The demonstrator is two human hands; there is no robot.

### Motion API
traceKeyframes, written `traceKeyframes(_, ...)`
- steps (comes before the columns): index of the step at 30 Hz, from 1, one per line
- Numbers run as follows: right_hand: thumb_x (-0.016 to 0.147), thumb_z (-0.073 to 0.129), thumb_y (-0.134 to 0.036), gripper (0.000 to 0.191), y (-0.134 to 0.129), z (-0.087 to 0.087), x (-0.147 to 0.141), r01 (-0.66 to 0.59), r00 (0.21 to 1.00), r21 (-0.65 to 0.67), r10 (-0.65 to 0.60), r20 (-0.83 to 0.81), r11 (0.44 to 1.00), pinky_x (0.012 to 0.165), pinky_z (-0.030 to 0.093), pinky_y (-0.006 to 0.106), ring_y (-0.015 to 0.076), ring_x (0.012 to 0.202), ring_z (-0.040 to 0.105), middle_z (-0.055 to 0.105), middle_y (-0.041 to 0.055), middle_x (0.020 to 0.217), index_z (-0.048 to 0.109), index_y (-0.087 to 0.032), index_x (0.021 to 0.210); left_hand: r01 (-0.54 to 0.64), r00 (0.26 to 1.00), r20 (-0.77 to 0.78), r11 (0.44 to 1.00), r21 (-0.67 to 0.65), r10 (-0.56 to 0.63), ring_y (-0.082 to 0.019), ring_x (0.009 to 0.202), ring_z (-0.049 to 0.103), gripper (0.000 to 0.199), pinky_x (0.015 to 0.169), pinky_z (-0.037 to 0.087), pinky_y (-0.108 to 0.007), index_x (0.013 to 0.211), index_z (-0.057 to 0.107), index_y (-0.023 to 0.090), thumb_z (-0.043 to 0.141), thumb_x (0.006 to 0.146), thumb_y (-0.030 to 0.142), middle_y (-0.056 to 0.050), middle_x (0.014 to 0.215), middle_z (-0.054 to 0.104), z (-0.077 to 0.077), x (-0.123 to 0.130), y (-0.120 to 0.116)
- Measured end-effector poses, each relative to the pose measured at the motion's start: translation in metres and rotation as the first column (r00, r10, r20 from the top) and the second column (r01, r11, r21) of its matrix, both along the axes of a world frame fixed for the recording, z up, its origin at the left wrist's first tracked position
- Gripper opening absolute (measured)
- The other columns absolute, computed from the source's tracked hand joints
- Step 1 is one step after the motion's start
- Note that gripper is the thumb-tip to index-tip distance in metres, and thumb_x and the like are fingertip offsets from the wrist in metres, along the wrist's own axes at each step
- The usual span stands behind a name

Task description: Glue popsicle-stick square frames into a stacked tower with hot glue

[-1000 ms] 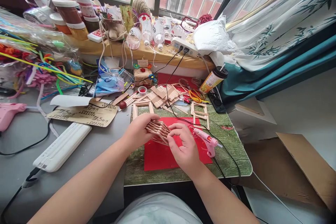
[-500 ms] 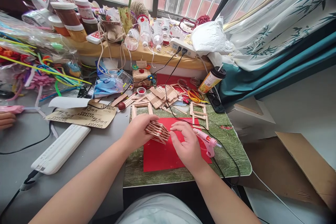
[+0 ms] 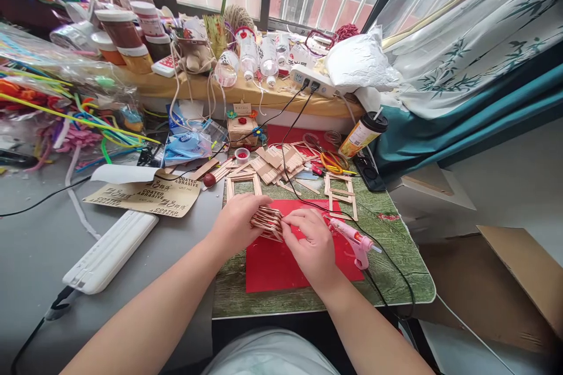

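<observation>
Sticks make up the small stack (image 3: 266,222) that the left hand (image 3: 235,224) holds, up over the back left part of the red sheet (image 3: 275,275). The sheet lies on the green desk (image 3: 402,272), near its front edge. The left fingers are closed on the left end of the stack. The right hand (image 3: 313,241) is at the other end, with its thumb and first finger close together by the stick tips. I cannot tell if they pinch a stick or just touch one. The step in hand looks like handling or checking the stack, with both hands at it. The next move calls for a soft, steady hold on the left and small, careful fingers on the right, as thin sticks could bend or come loose. The pink glue gun (image 3: 354,237) lies by the right edge of the sheet, and neither hand is on it. One stick frame (image 3: 257,185) is behind the left hand, near the desk's left edge. Another frame (image 3: 341,192) sits more to the right, behind the glue gun. Loose sticks (image 3: 275,164) are in a messy heap toward the back edge, with scissors (image 3: 332,164) beside them.
</observation>
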State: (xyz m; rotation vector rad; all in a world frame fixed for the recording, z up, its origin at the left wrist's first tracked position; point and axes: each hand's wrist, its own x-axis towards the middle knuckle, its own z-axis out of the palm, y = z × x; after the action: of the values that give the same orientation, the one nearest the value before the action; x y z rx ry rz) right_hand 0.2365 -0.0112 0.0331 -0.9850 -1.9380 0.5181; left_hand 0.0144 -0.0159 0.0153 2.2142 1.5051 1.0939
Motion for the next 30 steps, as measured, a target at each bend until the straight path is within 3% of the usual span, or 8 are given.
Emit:
traceKeyframes(6,0.103,0.06,-0.014,0.015,0.001,0.002,-0.004,-0.056,0.998,-0.073,0.054,-0.025,0.996,0.089,0.052,0.044,0.025,0.096,0.064,0.07,0.0056,0.097,0.067,-0.025,0.095,-0.037,0.999,0.007,0.997,-0.066,0.038,-0.028,0.107,0.072,0.053,0.095,0.056,-0.042,0.129,0.065,0.025,0.069,0.079,0.006,-0.005,0.114,0.077,-0.001,-0.001,0.0)
traceKeyframes(12,0.106,0.059,-0.025,0.008,0.002,-0.008,0.005,-0.006,0.926,-0.24,-0.086,-0.369,0.971,0.098,0.053,0.042,0.0238,0.105,0.067,0.071,0.0061,0.109,0.067,-0.025,0.104,-0.063,0.998,0.025,0.994,-0.094,0.065,-0.028,0.111,0.073,0.054,0.098,0.057,-0.042,0.131,0.066,0.026,0.068,0.08,0.008,-0.005,0.119,0.078,-0.001,-0.003,0.001)
traceKeyframes(16,0.108,0.052,-0.028,0.019,0.006,-0.011,0.018,0.029,0.845,-0.299,-0.183,-0.502,0.954,0.087,0.052,0.038,0.0211,0.092,0.065,0.07,0.0032,0.097,0.067,-0.025,0.096,-0.085,0.996,0.001,0.989,-0.122,0.086,-0.029,0.112,0.074,0.055,0.099,0.057,-0.042,0.131,0.068,0.025,0.069,0.079,0.009,-0.005,0.12,0.079,0.002,-0.003,0.001)
traceKeyframes(22,0.112,0.051,-0.039,0.037,0.007,-0.009,0.025,0.08,0.819,-0.248,-0.206,-0.536,0.965,0.072,0.045,0.034,0.0176,0.071,0.055,0.06,-0.0012,0.074,0.059,-0.024,0.078,-0.105,0.994,-0.01,0.984,-0.147,0.105,-0.031,0.118,0.073,0.056,0.105,0.057,-0.043,0.132,0.068,0.024,0.068,0.078,0.011,-0.006,0.124,0.078,0.003,-0.002,0.001)
traceKeyframes(26,0.108,0.063,-0.041,0.027,0.01,0.009,0.022,0.179,0.656,-0.195,-0.265,-0.707,0.964,0.072,0.05,0.032,0.0162,0.072,0.06,0.067,-0.0017,0.081,0.061,-0.025,0.087,-0.12,0.993,-0.016,0.98,-0.156,0.119,-0.031,0.121,0.072,0.056,0.108,0.057,-0.043,0.133,0.068,0.025,0.066,0.079,0.012,-0.005,0.127,0.078,0.002,-0.002,0.001)
traceKeyframes(30,0.103,0.069,-0.037,0.022,0.009,0.045,0.037,0.158,0.452,-0.272,-0.314,-0.835,0.949,0.072,0.055,0.031,0.0134,0.07,0.063,0.067,-0.0029,0.084,0.063,-0.024,0.087,-0.124,0.992,-0.005,0.979,-0.165,0.125,-0.031,0.121,0.072,0.056,0.109,0.056,-0.043,0.133,0.068,0.025,0.067,0.079,0.012,-0.006,0.127,0.077,0.001,-0.002,0.001)
